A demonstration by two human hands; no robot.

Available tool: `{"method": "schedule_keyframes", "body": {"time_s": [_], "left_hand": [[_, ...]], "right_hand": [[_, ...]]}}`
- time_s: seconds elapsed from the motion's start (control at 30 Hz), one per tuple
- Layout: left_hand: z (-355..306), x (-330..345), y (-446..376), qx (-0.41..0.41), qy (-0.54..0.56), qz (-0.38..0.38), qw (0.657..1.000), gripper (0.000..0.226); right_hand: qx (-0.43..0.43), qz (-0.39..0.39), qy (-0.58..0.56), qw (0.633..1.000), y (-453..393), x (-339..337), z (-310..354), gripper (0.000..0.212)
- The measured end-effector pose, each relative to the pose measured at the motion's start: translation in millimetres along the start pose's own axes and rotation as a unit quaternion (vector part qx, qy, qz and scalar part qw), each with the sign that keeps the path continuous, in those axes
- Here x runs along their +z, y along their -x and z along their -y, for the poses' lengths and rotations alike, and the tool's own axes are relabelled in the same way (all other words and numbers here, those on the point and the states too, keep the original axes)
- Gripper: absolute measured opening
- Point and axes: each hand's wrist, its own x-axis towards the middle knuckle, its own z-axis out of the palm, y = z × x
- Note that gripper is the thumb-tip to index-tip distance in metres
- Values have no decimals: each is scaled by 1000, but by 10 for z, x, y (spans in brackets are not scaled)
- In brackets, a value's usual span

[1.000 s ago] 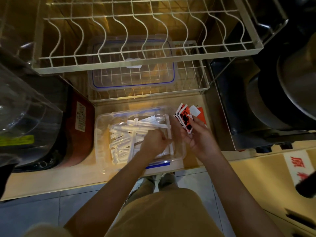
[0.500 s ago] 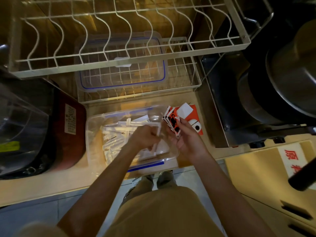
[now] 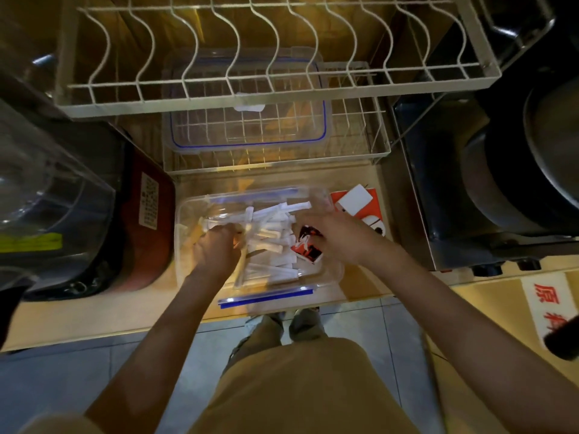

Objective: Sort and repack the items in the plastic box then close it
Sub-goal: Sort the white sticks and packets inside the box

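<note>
A clear plastic box (image 3: pixel 332 274) with blue clips stands on the counter in front of me, holding several white paper-wrapped sticks (image 3: pixel 272 233). My left hand (image 3: pixel 216 249) is inside the box at its left side, closed around a few pale sticks. My right hand (image 3: pixel 341 236) reaches into the box's right side and holds a stack of red, black and white packets (image 3: pixel 307 245) low over the bottom. The box's clear lid (image 3: pixel 247 133) with a blue seal lies on the lower wire rack behind it.
More red and white packets (image 3: pixel 360 205) lie on the counter right of the box. A white wire dish rack (image 3: pixel 275 89) overhangs the lid. A red-and-black appliance (image 3: pixel 147 214) stands left, a steel unit (image 3: pixel 438 198) with a dark pot right.
My right hand has carried the packets from beside the box down into its right side. My left hand has shifted to the box's left end with sticks in it.
</note>
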Motion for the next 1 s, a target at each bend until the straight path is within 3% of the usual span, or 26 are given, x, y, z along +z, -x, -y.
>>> {"method": "schedule_keyframes", "body": {"time_s": [0.1, 0.27, 0.37, 0.6, 0.77, 0.87, 0.93, 1.0], "left_hand": [[-71, -3, 85, 34, 3, -19, 999, 21], [-211, 129, 184, 149, 18, 31, 988, 32], [-215, 186, 120, 141, 15, 54, 988, 37], [-206, 202, 78, 116, 3, 54, 992, 32], [-367, 259, 105, 131, 49, 72, 988, 20], [-531, 302, 141, 137, 137, 101, 976, 18], [-612, 336, 149, 121, 162, 102, 974, 21], [-657, 382, 148, 96, 169, 92, 977, 20]], "right_hand": [[-35, 53, 26, 998, -75, 99, 75, 15], [-6, 101, 256, 961, -297, 232, 205, 28], [6, 90, 242, 966, -353, 256, 192, 30], [-13, 32, 351, 936, -314, 383, 92, 32], [-46, 21, 319, 947, -231, 392, 46, 29], [-95, -35, 270, 957, -111, 341, -5, 31], [-66, -122, 179, 974, 44, 254, -10, 37], [27, -195, 77, 977, 214, 197, -31, 44]]}}
